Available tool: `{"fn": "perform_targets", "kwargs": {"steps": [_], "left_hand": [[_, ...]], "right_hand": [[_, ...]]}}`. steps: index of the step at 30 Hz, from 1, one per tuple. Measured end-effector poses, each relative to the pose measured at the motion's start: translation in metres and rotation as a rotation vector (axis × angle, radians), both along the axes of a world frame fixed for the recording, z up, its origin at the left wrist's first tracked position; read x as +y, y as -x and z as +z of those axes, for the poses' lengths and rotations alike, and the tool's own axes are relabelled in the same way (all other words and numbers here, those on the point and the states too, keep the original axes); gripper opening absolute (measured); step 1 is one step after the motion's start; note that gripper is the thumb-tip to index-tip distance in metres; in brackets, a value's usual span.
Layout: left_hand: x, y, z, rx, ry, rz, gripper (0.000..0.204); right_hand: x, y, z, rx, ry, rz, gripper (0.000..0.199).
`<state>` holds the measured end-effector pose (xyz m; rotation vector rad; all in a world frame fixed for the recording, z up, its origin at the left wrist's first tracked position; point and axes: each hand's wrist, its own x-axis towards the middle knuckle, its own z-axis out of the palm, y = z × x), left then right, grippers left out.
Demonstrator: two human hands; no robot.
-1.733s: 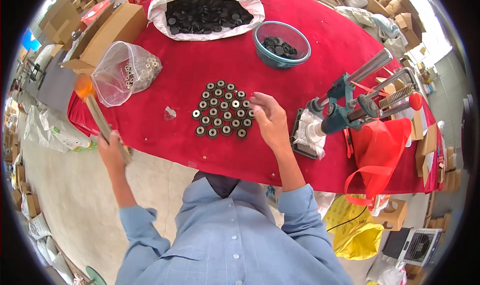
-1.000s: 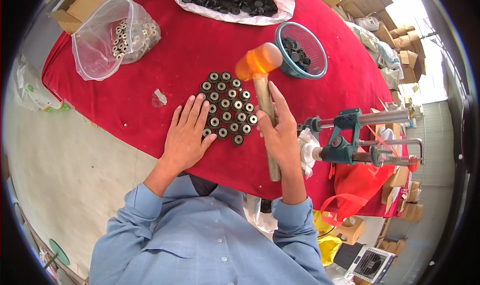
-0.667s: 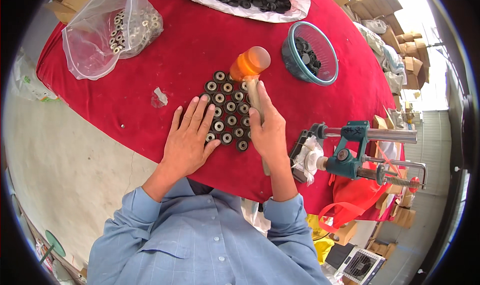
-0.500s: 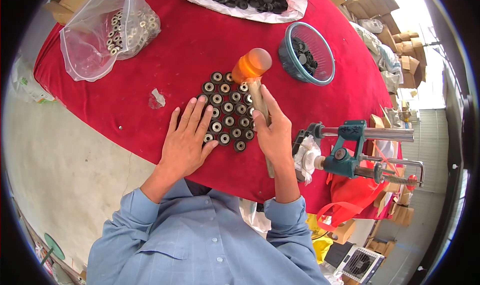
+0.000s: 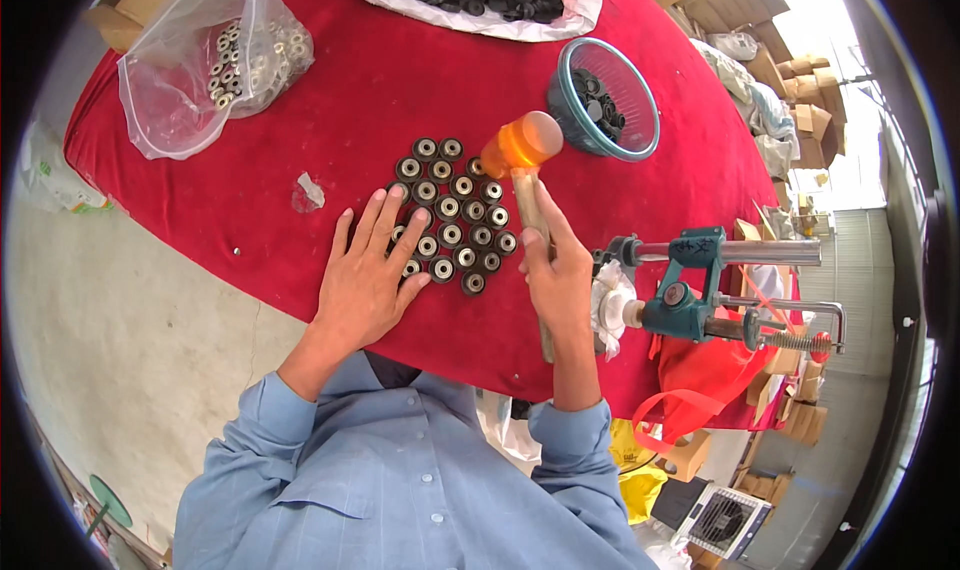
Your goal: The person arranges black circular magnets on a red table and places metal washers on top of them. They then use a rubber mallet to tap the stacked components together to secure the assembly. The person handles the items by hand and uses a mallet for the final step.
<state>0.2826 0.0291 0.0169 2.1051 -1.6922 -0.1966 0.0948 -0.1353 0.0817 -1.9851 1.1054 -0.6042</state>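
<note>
Several black round pieces with metal bearings [image 5: 450, 209] at their centres stand clustered on the red cloth. My left hand [image 5: 368, 272] lies over the cluster's left edge with its fingers spread, covering some of the pieces. In my right hand [image 5: 558, 280] is a mallet [image 5: 524, 142] with an orange head and a wooden handle, the fingers wrapped round the handle. The mallet's head is over the far right edge of the cluster, beside a piece there; whether it touches, I cannot tell.
A blue basket [image 5: 652, 120] with black caps stands at far right, and a white sack [image 5: 395, 0] of black caps at the far edge. A clear plastic bag [image 5: 170, 100] of small rings lies far left. A green hand press [image 5: 690, 282] stands at right.
The mallet in my right hand has moved slightly right and its head has turned. My left hand stays spread over the pieces. The whole view has shifted a little.
</note>
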Motion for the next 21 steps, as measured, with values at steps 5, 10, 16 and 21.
{"fn": "perform_targets", "kwargs": {"steps": [5,10,16,21], "left_hand": [[0.003,-0.001,0.0,-0.017,-0.023,0.025,0.077],[-0.003,0.002,0.001,-0.011,-0.001,0.013,0.078],[0.003,0.0,-0.002,-0.026,-0.011,0.018,0.078],[0.001,0.001,-0.001,-0.025,-0.007,0.018,0.077]], "right_hand": [[0.026,0.014,0.022,-0.055,-0.001,-0.045,0.059],[0.023,0.024,-0.015,0.042,0.123,0.005,0.061],[0.039,0.035,0.035,-0.022,-0.05,-0.106,0.062],[0.05,0.043,0.007,0.016,0.314,0.062,0.063]]}}
